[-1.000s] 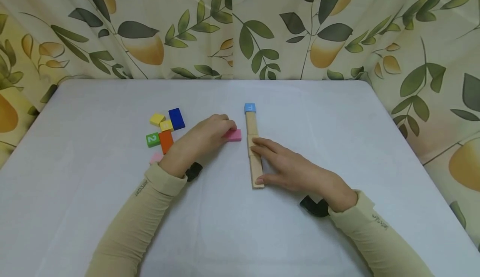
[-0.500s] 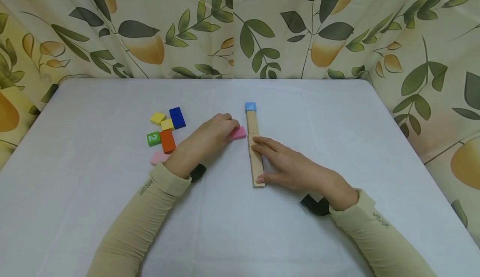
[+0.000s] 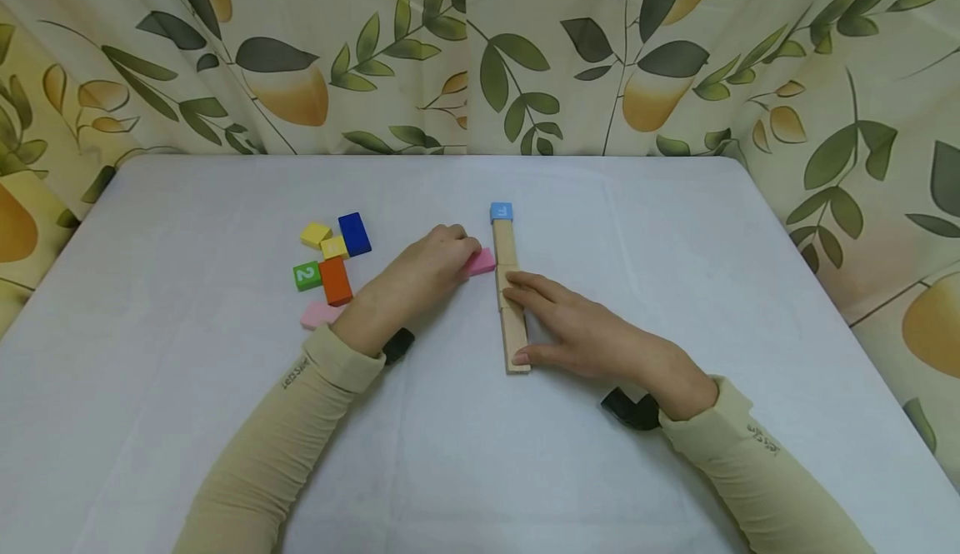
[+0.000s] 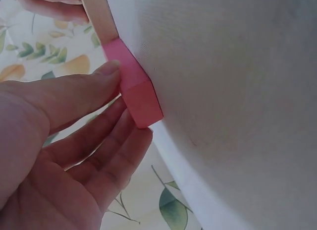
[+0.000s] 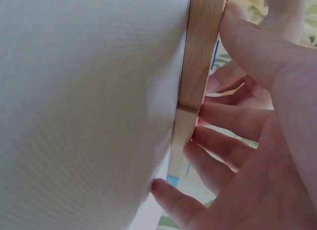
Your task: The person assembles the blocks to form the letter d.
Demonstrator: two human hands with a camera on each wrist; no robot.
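My left hand (image 3: 423, 275) pinches a pink block (image 3: 483, 262) between thumb and fingers. In the left wrist view, that block's far end meets the side of a natural wood block. Several natural wood blocks (image 3: 506, 242) lie end to end in a row running away from me, with a light blue block (image 3: 502, 212) at the far end. Over the row's near half rests my right hand (image 3: 581, 333), its fingers extended onto the wood and its thumb at the near block. The right wrist view shows the fingertips along the wood block (image 5: 200, 54).
Left of my left hand lies a loose group: a dark blue block (image 3: 355, 233), two yellow ones, a green block (image 3: 307, 276) marked 2, an orange block (image 3: 335, 281) and a pale pink block (image 3: 319, 315). Behind the white table (image 3: 637, 204) hangs a patterned curtain.
My left hand has slid the pink block rightward and slightly away from me, closing the gap to the wood row. My right hand has stayed in place.
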